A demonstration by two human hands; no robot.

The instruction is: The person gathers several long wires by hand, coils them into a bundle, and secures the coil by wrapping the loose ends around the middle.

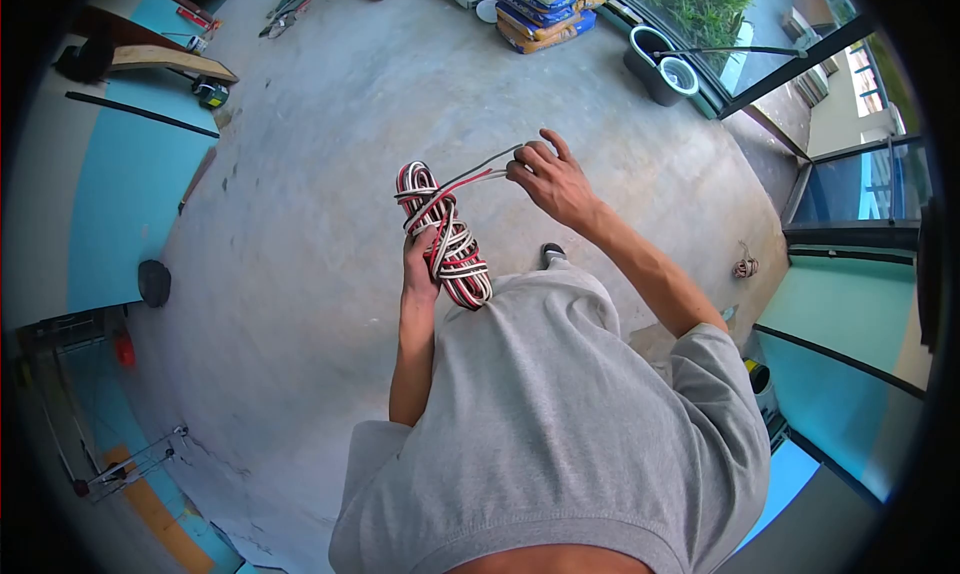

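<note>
A bundle of electrical wire (pixel 455 249) in red, black and white strands is wound into a long, thick coil in front of my body. My left hand (pixel 420 264) grips the lower left side of this bundle, the thumb lying across the strands. Out to the right, my right hand (pixel 555 181) pinches the loose wire strands (pixel 480 174) that run from the bundle's upper part. Those strands look fairly taut between the bundle and my fingers. One finger of the right hand sticks up, and the exact ends of the strands are hidden in its grip.
Stacked bags (pixel 548 12) lie on the concrete floor (pixel 330 124) at the far side. Dark buckets (pixel 660 69) stand by the glass window. A smaller wire coil (pixel 745 267) rests at right near the wall. Tools (pixel 287 12) lie at upper left, and a metal rack (pixel 130 464) is at lower left.
</note>
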